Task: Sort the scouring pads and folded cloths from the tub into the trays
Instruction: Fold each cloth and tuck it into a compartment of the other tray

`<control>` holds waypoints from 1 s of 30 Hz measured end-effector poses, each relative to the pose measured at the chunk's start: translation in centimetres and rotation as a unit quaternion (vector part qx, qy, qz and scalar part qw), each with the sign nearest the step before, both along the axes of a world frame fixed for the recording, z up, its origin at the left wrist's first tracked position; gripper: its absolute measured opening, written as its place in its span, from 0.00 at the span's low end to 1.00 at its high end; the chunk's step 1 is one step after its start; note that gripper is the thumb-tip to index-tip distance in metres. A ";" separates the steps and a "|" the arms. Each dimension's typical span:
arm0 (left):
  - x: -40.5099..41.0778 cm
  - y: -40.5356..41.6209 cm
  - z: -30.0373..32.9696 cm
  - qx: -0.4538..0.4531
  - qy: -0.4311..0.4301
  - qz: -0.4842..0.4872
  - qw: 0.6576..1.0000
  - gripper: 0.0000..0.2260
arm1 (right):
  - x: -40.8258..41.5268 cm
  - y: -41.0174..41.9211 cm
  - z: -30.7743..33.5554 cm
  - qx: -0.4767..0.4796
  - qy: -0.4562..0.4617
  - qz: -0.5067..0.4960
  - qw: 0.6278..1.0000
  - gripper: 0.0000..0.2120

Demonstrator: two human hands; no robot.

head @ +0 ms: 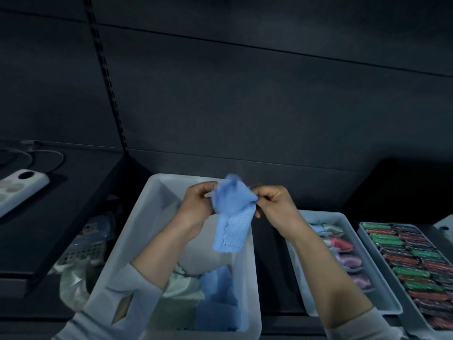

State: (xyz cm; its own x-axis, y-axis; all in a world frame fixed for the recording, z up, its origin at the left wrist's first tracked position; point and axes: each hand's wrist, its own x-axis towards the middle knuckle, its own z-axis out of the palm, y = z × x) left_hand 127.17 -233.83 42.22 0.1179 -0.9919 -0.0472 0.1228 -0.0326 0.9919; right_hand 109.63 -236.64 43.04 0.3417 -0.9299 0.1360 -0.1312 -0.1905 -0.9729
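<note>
A light blue cloth hangs above the white tub, held up by both hands. My left hand grips its left upper edge, and my right hand pinches its right upper corner. Inside the tub lie more blue cloths and pale green and white ones. To the right stands a narrow white tray with folded cloths in blue, pink and lilac. Further right, a second tray is packed with rows of green and red scouring pads.
A white power strip with its cable lies on a dark shelf at the far left. A basket and plastic bags sit in the gap left of the tub. A dark panelled wall rises behind everything.
</note>
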 end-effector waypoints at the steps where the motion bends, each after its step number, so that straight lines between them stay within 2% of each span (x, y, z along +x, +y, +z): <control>1: -0.1 0.0 0.2 -0.004 0.014 0.006 1.000 0.14 | 0.1 0.0 0.2 -0.021 0.013 0.007 1.000 0.23; 3: -0.4 0.0 0.6 0.015 0.062 -0.001 0.998 0.12 | 0.2 -0.1 0.2 -0.062 0.047 0.004 0.997 0.24; 5: -0.3 -0.1 0.6 0.075 0.109 -0.043 0.990 0.09 | 0.1 -0.4 0.0 -0.089 0.075 -0.017 0.993 0.26; 8: -0.1 0.2 0.0 0.140 0.062 -0.129 0.980 0.14 | 0.1 -0.6 -0.3 -0.108 0.081 -0.041 0.990 0.27; 11: -0.3 0.7 -0.8 0.112 0.022 -0.174 0.978 0.13 | 0.3 -0.2 -0.2 -0.116 0.081 -0.050 0.989 0.26; 13: -0.4 0.7 -1.2 0.097 0.046 -0.150 0.983 0.11 | 0.2 0.1 0.0 -0.084 0.055 -0.042 0.994 0.24; 16: -0.4 0.3 -0.9 0.073 0.086 -0.102 0.988 0.08 | -0.1 0.5 0.2 0.034 -0.036 -0.010 0.999 0.18; 20: -0.5 0.0 -0.8 0.034 0.060 -0.039 0.997 0.05 | 0.3 1.1 -0.4 0.130 -0.087 -0.012 0.988 0.12; 24: -0.3 -0.4 -1.0 0.022 0.083 0.010 0.996 0.08 | 0.4 1.1 -0.5 0.154 -0.122 -0.009 0.981 0.17; 27: -0.5 -0.4 -0.9 0.005 0.088 0.029 0.996 0.11 | 0.8 1.4 -0.6 0.136 -0.099 -0.013 0.986 0.10; 30: -0.5 -0.2 -1.1 0.018 0.093 0.016 0.995 0.11 | 1.1 1.2 -1.1 0.086 -0.063 -0.047 0.993 0.10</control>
State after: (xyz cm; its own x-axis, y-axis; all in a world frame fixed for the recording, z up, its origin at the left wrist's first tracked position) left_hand 126.65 -234.08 41.16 0.1350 -0.9851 -0.1069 0.3059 -0.0612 0.9501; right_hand 110.75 -235.40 41.90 0.2417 -0.9703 0.0082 -0.0167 -0.0126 -0.9998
